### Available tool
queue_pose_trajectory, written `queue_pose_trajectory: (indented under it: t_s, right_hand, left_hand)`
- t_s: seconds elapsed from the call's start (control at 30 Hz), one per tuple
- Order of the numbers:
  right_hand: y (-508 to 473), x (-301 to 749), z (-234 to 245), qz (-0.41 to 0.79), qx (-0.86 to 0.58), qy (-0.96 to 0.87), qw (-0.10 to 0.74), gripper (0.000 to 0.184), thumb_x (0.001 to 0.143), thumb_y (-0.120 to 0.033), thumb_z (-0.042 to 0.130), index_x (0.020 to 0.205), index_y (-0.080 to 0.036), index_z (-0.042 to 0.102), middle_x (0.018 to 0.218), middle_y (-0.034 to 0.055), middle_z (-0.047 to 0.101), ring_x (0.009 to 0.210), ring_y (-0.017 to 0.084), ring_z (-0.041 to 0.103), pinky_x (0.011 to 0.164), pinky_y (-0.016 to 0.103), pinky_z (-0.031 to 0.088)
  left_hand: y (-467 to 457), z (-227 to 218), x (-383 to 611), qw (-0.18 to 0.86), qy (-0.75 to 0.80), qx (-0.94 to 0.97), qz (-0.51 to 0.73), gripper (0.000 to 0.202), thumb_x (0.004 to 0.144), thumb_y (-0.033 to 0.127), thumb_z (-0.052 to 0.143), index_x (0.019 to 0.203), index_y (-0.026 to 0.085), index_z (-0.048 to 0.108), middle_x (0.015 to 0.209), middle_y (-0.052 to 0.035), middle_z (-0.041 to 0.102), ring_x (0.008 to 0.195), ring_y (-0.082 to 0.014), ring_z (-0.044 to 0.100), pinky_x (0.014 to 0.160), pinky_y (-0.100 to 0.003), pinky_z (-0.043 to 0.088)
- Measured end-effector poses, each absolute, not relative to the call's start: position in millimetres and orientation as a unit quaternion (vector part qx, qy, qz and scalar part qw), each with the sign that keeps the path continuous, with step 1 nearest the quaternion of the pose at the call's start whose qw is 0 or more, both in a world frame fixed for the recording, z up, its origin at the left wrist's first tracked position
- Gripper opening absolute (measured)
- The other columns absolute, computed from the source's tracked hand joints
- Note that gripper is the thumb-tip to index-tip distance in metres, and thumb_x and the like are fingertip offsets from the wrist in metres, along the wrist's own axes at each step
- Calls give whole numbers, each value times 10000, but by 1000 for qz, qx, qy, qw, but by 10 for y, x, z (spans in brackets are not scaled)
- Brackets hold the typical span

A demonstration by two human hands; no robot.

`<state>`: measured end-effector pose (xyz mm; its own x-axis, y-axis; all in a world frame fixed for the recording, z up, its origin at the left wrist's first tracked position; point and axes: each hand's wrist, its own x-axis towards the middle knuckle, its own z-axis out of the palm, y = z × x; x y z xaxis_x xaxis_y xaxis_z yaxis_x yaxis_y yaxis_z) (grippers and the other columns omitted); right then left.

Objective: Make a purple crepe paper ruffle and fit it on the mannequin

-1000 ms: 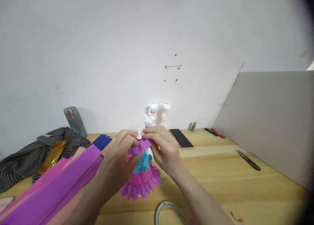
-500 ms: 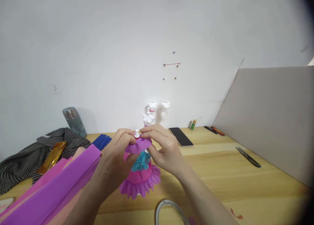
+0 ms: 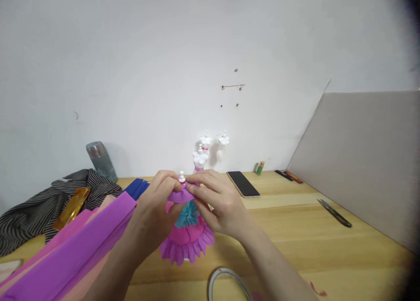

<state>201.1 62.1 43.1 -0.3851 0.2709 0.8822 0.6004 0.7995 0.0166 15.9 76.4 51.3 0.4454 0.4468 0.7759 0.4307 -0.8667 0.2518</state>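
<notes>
A small white dress form (image 3: pixel 181 176) stands upright between my hands, its knobbed top showing above a red neck band. It wears a pink skirt (image 3: pixel 187 233) with a ruffled purple hem and a pleated blue-green piece (image 3: pixel 187 214) at the front. Around its shoulders lies a purple crepe paper strip (image 3: pixel 182 195). My left hand (image 3: pixel 160 204) pinches the strip's left side, thumb below and fingers above. With bent fingers, my right hand (image 3: pixel 218 200) presses the strip's right side near the neck. The form's upper body is mostly hidden by the strip and my fingers.
Folded purple crepe paper (image 3: pixel 75 248) lies at left, by striped cloth (image 3: pixel 95 185) and a flask (image 3: pixel 101 161). Several white dress forms (image 3: pixel 200 159) stand behind. A phone (image 3: pixel 243 184), scissors (image 3: pixel 334 213) and a tape roll (image 3: pixel 226 272) lie on the table (image 3: pixel 288 239).
My right hand's fingers have closed down on the strip's right side, which now sits bunched nearer the neck. My left hand keeps its pinch. The view has shifted slightly.
</notes>
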Motion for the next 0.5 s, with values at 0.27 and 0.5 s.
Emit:
queue_pose_trajectory:
  t_s: [0.27,0.5]
  right_hand:
    - [592,2123,486,-105,-259,-794,540,336,816,-82,524,1096,-209,657,1058,112,686,969,249,645,797,453,556]
    - [682,2121,397,-90,-284,-808,508,415,794,-49,520,1167,-200,620,1092,105,685,1019,247,638,852,449,550]
  left_hand:
    - [792,523,129,19,251,852,459,240,809,8,606,867,206,484,1002,-46,582,951,-171,588,775,-285,477]
    - [852,524,51,36,233,864,445,249,796,-7,578,892,210,505,1014,-53,589,967,-177,586,802,-293,493]
